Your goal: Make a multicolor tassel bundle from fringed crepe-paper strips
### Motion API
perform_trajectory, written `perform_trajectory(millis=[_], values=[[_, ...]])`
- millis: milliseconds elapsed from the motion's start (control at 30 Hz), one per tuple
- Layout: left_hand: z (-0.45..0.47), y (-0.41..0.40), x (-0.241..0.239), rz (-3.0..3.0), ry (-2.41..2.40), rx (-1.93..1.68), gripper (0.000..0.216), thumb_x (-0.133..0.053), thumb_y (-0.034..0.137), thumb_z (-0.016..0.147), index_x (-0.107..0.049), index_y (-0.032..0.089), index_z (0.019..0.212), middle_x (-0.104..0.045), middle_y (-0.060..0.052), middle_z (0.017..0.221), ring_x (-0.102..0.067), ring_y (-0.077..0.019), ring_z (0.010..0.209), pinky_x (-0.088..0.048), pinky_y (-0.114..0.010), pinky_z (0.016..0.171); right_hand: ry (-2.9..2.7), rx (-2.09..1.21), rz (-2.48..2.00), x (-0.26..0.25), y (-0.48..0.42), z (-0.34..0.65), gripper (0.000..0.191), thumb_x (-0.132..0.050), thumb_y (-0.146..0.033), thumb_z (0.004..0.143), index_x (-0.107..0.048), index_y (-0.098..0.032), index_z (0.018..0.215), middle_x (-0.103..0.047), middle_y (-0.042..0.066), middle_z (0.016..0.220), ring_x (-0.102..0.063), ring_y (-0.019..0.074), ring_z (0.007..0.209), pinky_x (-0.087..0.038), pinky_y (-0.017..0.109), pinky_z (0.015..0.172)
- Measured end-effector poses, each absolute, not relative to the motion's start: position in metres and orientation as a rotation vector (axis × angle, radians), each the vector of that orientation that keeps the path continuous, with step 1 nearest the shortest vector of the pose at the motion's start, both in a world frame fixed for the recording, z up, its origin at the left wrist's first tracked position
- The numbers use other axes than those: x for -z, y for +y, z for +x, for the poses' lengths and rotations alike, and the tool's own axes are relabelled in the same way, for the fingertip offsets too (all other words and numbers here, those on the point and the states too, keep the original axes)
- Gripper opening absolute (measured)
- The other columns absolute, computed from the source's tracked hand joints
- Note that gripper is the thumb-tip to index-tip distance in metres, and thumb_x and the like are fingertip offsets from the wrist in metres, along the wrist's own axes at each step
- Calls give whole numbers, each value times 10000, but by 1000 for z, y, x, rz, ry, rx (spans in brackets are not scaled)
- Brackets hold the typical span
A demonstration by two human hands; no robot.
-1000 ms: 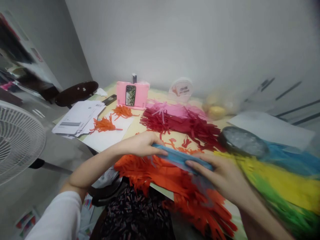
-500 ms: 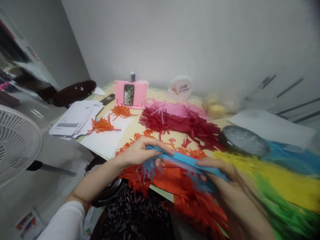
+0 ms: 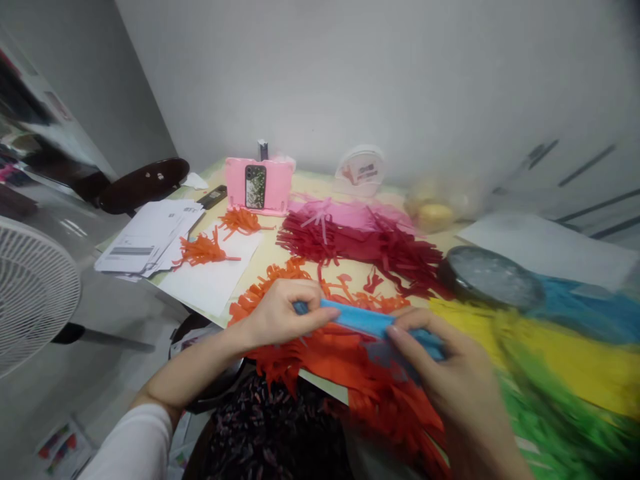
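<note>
A strip of blue tissue paper (image 3: 363,319), folded narrow, stretches between my two hands above the table's front edge. My left hand (image 3: 290,310) has its fingers wrapped round the strip's left end. At the other end my right hand (image 3: 430,340) pinches the paper between thumb and fingers, slightly blurred. Under both hands lies fringed orange tissue paper (image 3: 325,360), part of it hanging over the edge. Two orange tassels (image 3: 203,249) with twisted stems rest to the left, on and beside a white sheet. Part of the blue paper is hidden by my fingers.
Dark red fringed paper (image 3: 355,243) and pink paper (image 3: 350,213) lie behind. At right are a dark round bowl (image 3: 493,277), yellow paper (image 3: 575,353) and green paper (image 3: 545,427). Stacked printed sheets (image 3: 145,240), a pink stand with a phone (image 3: 255,187) and a fan (image 3: 35,293) are leftward.
The blue paper has become a tighter, narrower strip, and its loose fringe at left no longer shows. My left fingers have curled round it; the right thumb has shifted inward.
</note>
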State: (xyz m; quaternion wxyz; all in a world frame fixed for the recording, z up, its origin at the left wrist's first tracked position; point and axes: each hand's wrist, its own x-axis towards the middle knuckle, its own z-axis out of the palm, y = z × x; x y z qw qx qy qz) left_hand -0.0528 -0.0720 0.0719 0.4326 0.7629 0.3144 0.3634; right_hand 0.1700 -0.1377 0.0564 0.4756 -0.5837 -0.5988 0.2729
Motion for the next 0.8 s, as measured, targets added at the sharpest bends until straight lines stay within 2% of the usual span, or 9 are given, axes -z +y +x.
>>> perform_trajectory(millis=[67,133,200,267,400,533,600,700,800], values=[[-51,-76,-71,2009,855,-908,428,-614,345,868,-414,175,529,-481,20,573,-453,-98,582,-372,-231,600,-1527,-512,-1499,-56,-138,168,160,-649,-403,817,-657,-250,863,-702,21,825,-658,186,691,-510,267,601],[-52,-78,-71,2070,895,-886,282,-620,332,878,-536,173,660,-574,8,673,-500,-103,627,-401,-224,634,-1621,-385,-1523,-55,-138,167,272,-611,-417,846,-668,-246,1050,-735,56,971,-694,222,827,-532,304,695],[-54,-78,-73,2087,916,-849,145,-629,327,887,-634,184,913,-671,-22,863,-581,-122,738,-446,-226,712,-1700,-330,-1528,-54,-138,168,264,-576,-422,871,-679,-245,1038,-744,61,963,-698,229,825,-530,321,705],[-57,-76,-76,2101,919,-797,174,-626,317,894,-649,195,1016,-698,-43,955,-621,-146,838,-465,-244,791,-1711,-340,-1528,-54,-138,168,202,-576,-422,874,-677,-249,897,-735,44,854,-687,216,750,-523,315,668],[-59,-72,-77,1941,883,-744,164,-644,323,880,-610,173,825,-686,-27,801,-639,-146,771,-482,-250,754,-1575,-602,-1505,-58,-140,167,196,-616,-437,850,-623,-247,803,-726,31,781,-691,200,691,-542,288,615],[-58,-73,-73,1537,729,-720,203,-651,343,873,-541,173,873,-666,2,702,-634,-119,586,-492,-232,607,-1364,-832,-1522,-61,-144,166,215,-679,-461,795,-658,-249,829,-676,-1,609,-631,175,480,-497,255,424],[-58,-73,-71,1451,708,-734,206,-654,342,869,-596,152,923,-658,-4,672,-632,-119,569,-495,-232,595,-1285,-865,-1520,-60,-146,166,206,-691,-447,785,-710,-256,860,-706,10,667,-667,186,539,-535,259,464],[-58,-72,-71,1399,685,-738,230,-644,328,869,-696,123,959,-664,-29,661,-658,-138,639,-517,-248,657,-1192,-909,-1484,-57,-146,167,186,-714,-424,767,-758,-265,853,-717,18,675,-695,205,601,-569,273,521],[-58,-71,-72,1353,633,-762,197,-659,284,839,-749,120,901,-675,-47,690,-662,-143,653,-529,-264,680,-1145,-905,-1382,-53,-144,166,132,-745,-392,729,-768,-267,764,-703,17,644,-675,193,561,-548,262,488]])
